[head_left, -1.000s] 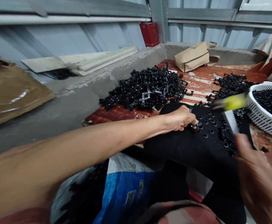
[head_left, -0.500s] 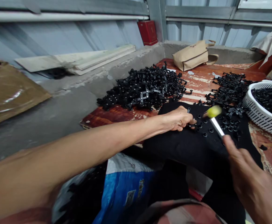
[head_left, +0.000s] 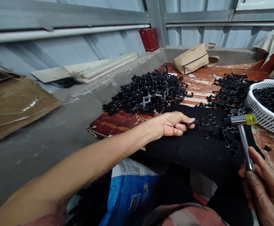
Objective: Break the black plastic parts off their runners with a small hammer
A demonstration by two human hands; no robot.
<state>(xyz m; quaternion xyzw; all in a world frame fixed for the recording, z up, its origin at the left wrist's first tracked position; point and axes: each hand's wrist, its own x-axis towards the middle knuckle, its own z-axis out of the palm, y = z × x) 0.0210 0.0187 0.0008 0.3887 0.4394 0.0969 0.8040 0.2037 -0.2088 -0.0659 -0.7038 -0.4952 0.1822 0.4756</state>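
Observation:
My right hand [head_left: 261, 185] grips the metal handle of a mallet [head_left: 244, 138]. Its head has a yellow face on the right and a black face on the left, and is raised over the black cloth [head_left: 174, 153]. My left hand [head_left: 176, 124] pinches a small black linkage part [head_left: 195, 121] between thumb and fingers, above the same cloth. Part of that piece is hidden by the fingers. Several round black caps [head_left: 211, 118] lie scattered on the cloth between my hands. More small black pieces [head_left: 228, 139] are below the mallet head.
A big heap of black linkage parts [head_left: 148, 89] stands on the worn red board [head_left: 125, 121]. Another heap [head_left: 232, 89] lies at the right, beside a white basket [head_left: 264, 108] full of small black parts. A beige bag [head_left: 193, 58] sits behind; a blue sack [head_left: 125, 191] is below.
The mallet has swung up and to the right, away from the left hand, and its head has turned. My left hand has rolled and shifted slightly left, still holding the part.

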